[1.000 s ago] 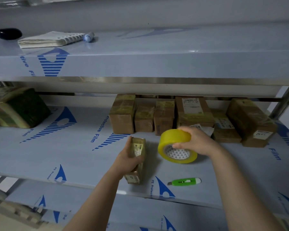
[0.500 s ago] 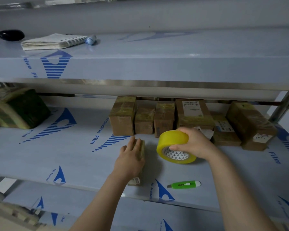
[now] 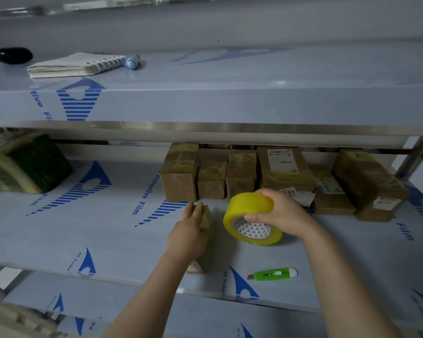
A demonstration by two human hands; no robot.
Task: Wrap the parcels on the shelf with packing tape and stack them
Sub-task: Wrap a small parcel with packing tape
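Far left on the middle shelf [image 3: 83,228] there's a dark green taped bundle [image 3: 25,164], cut off by the frame edge. The left hand [image 3: 188,235] lies flat on a small parcel [image 3: 207,242] near the front, fingers straight, no real grip, and it hides most of the box. Just right, the right hand [image 3: 283,215] has a closed grip on the yellow tape roll [image 3: 250,208]. A green cutter [image 3: 272,274] lies nearer. The brown parcels [image 3: 239,176] along the back sit partly under the upper shelf, labels too blurry to read.
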